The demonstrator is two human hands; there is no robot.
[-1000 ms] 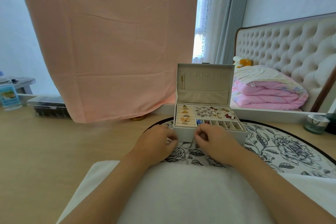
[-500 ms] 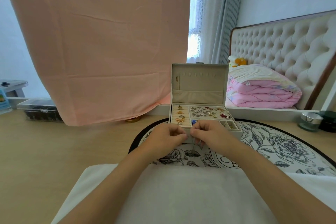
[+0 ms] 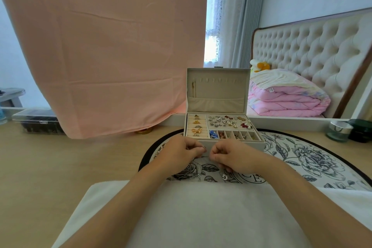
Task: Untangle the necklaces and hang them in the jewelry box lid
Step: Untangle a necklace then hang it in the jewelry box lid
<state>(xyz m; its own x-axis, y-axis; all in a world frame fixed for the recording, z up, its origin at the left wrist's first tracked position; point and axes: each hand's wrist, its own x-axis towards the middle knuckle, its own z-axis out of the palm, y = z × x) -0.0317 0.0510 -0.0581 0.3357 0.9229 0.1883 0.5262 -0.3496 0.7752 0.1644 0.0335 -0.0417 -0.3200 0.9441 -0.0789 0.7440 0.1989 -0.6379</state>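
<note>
While left hand (image 3: 181, 152) and right hand (image 3: 231, 156) pinch a hair-thin necklace (image 3: 205, 156) between them, box lid (image 3: 218, 90) upright, gold chain (image 3: 194, 89) hanging

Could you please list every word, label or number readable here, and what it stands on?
"CE": inside a ring printed on the floral mat, partly hidden by the white cloth.
Tag on the pink quilt: too small to read.
No other text shows.

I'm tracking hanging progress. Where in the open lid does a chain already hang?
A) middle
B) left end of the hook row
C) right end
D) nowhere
B: a thin gold chain hangs at the left end of the hooks in the jewelry box lid; the other hooks look bare.
</note>
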